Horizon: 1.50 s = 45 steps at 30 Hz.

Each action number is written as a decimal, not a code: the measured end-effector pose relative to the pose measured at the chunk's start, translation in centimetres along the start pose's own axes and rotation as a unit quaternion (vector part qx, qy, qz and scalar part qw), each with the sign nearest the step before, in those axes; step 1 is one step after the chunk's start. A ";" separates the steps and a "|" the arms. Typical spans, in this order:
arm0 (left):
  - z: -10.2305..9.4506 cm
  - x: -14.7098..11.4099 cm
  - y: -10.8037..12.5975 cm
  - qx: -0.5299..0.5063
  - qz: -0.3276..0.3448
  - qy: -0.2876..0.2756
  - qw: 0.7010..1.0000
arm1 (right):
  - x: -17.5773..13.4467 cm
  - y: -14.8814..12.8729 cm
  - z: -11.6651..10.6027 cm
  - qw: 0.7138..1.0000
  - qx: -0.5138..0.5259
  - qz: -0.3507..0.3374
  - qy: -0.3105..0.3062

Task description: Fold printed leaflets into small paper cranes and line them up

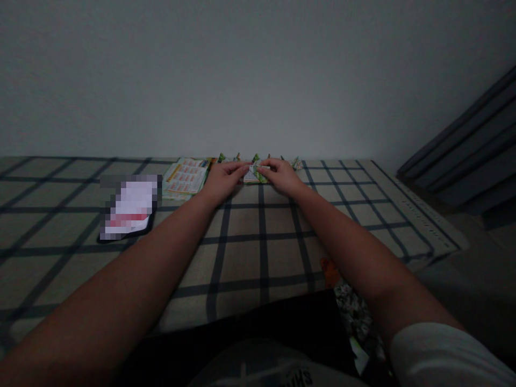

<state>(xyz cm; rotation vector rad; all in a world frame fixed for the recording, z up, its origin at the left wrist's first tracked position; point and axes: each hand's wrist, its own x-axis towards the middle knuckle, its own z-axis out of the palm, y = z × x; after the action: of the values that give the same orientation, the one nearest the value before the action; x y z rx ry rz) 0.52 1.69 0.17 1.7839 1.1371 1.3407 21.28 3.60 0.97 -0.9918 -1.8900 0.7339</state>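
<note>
Both arms reach forward across a checked cloth [242,247] to a small folded piece of green and white printed paper [255,175]. My left hand [226,180] pinches its left side between thumb and fingers. On the opposite side my right hand [282,176] grips the paper the same way. Just behind the hands, several small folded paper pieces [297,163] with pointed tips stand in a row near the wall, partly hidden by my fingers. Left of my left hand lies a stack of printed paper sheets [187,176].
A phone [133,207] with a lit, blurred screen lies on the cloth at the left. A grey wall [258,80] rises behind the far edge. Dark curtain folds [463,145] hang at the right. An orange item [330,271] lies at the near edge, under my right forearm.
</note>
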 end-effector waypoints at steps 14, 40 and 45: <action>-0.2 0.2 -0.3 0.021 0.019 0.025 0.999 | 0.1 0.0 0.3 1.000 0.014 0.002 -0.001; 0.1 0.0 0.3 0.012 -0.013 0.002 1.000 | 0.1 -0.3 0.0 1.000 0.004 0.001 0.009; 0.0 0.1 0.0 0.031 0.013 0.006 0.999 | 0.1 0.1 0.0 1.000 0.007 -0.006 0.008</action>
<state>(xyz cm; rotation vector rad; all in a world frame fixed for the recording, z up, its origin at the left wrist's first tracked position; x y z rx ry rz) 0.49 1.83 0.23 1.8426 1.1770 1.3474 21.28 3.71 0.93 -0.9738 -1.8720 0.7291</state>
